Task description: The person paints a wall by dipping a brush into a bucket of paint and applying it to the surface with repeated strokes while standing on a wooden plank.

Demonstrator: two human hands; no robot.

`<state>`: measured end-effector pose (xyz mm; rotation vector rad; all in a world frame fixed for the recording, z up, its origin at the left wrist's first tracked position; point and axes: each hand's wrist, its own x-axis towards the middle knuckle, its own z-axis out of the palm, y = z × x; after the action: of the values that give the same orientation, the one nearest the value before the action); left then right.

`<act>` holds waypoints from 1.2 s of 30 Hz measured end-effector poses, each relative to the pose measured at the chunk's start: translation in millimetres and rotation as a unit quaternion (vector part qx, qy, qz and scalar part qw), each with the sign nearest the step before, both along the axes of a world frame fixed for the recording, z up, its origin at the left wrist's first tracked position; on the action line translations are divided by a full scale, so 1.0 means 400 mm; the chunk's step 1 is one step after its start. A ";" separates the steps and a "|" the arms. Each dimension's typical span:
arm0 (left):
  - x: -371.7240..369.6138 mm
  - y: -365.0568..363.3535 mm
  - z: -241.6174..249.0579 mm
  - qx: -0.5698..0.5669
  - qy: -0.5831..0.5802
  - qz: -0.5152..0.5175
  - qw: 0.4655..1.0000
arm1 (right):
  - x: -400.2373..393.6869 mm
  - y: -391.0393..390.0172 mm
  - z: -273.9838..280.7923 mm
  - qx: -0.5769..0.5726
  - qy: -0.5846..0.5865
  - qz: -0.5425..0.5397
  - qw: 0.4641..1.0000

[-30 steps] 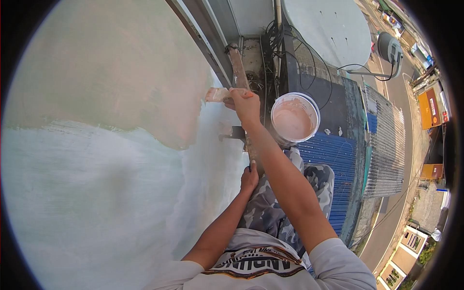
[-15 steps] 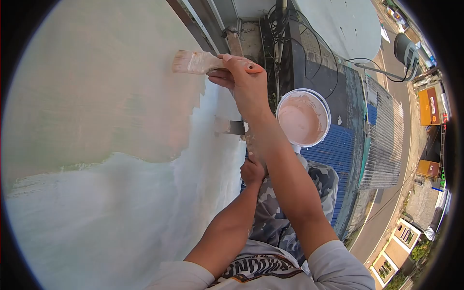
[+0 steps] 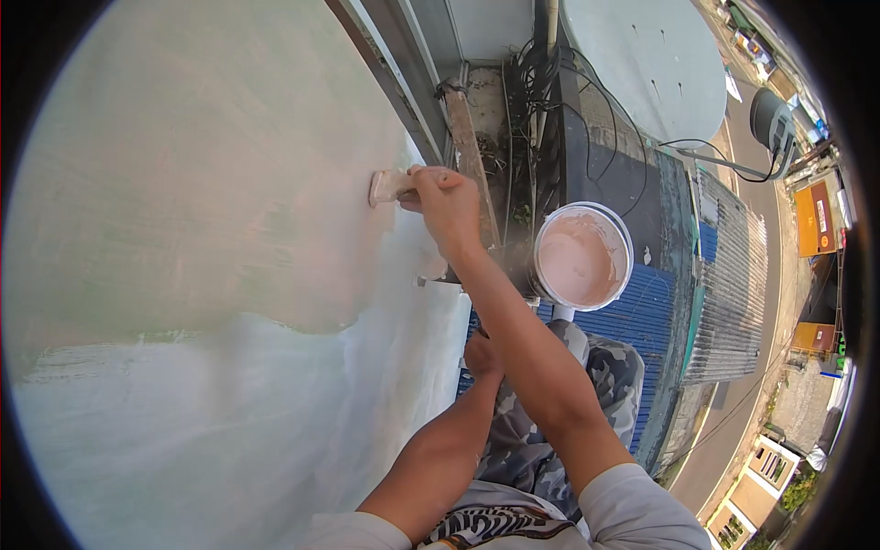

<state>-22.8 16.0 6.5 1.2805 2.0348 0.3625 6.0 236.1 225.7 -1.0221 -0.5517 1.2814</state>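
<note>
My right hand [image 3: 446, 206] is closed round the handle of a paintbrush [image 3: 390, 187]. The brush's pink-coated bristles press against the wall [image 3: 211, 412], at the right side of its painted area. My left hand [image 3: 483, 356] is low beside the wall, near my knee. Its fingers are curled, but my right forearm partly covers them and what they grip is hidden. To the right of my right forearm is a white bucket [image 3: 629, 266] with pale pink paint [image 3: 577, 259] inside.
A wooden plank [image 3: 472, 165] and metal frame [image 3: 403, 64] run beside the wall. Black cables [image 3: 532, 101] hang behind the bucket. Far below are a blue corrugated roof [image 3: 632, 312], a grey corrugated roof [image 3: 729, 284] and a road [image 3: 747, 321]. A lamp [image 3: 772, 115] juts out at upper right.
My right hand has brought the brush down and to the right along the wall, and its bristles now lie bent there. The whole view has shifted slightly, so the bucket appears lower.
</note>
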 end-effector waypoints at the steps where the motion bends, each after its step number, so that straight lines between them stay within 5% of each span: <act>1: 0.000 -0.014 -0.005 -0.008 -0.001 0.005 1.000 | 0.015 0.006 0.085 0.058 0.047 -0.010 0.997; 4: 0.011 -0.004 0.005 -0.007 0.033 0.001 0.999 | 0.086 0.014 0.299 0.192 0.137 -0.028 0.971; 7: 0.028 0.014 0.082 -0.017 0.046 0.035 0.998 | 0.144 0.025 0.335 0.235 0.121 -0.045 0.963; 16: 0.028 0.017 0.062 -0.016 0.050 0.031 0.998 | 0.111 0.032 -0.189 -0.059 -0.017 -0.063 0.996; 20: 0.028 0.019 0.084 -0.027 0.043 0.032 0.998 | 0.066 0.056 -0.254 -0.066 -0.074 -0.061 0.993; 25: 0.024 0.009 0.049 -0.003 0.052 0.028 0.998 | 0.042 0.098 -0.014 0.021 -0.004 -0.037 0.999; 27: 0.023 0.013 0.070 -0.014 0.048 0.029 0.998 | 0.073 0.112 0.155 0.127 0.113 -0.031 0.985; 30: 0.029 0.015 0.073 -0.017 0.053 0.033 0.998 | 0.138 0.118 0.324 0.242 0.102 -0.040 0.964; 32: 0.029 0.016 0.067 -0.014 0.059 0.036 0.998 | 0.169 0.128 0.360 0.265 0.060 -0.052 0.961; 36: 0.033 0.019 0.072 -0.015 0.062 0.037 0.997 | 0.181 0.147 0.196 0.155 0.034 -0.062 0.985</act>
<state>-9.8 23.4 35.4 1.2398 2.1888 0.2915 78.5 294.8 304.2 -0.7393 -0.6048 1.0760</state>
